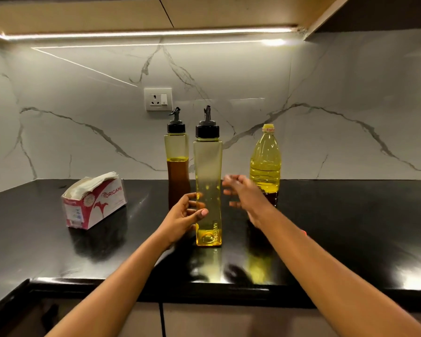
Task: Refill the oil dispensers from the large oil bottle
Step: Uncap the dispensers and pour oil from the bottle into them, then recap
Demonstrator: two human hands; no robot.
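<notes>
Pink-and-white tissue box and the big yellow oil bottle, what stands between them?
Head view: two black-capped plastic dispensers, the brown-oil dispenser behind and the nearly empty yellow dispenser in front, held by the left hand.

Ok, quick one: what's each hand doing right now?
Left hand: grips the near oil dispenser, thumb in front.
Right hand: open, blurred, holding nothing.

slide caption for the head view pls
Left hand grips the nearly empty yellow dispenser on the black counter; blurred right hand hovers open beside it, large oil bottle and second dispenser behind.
</notes>
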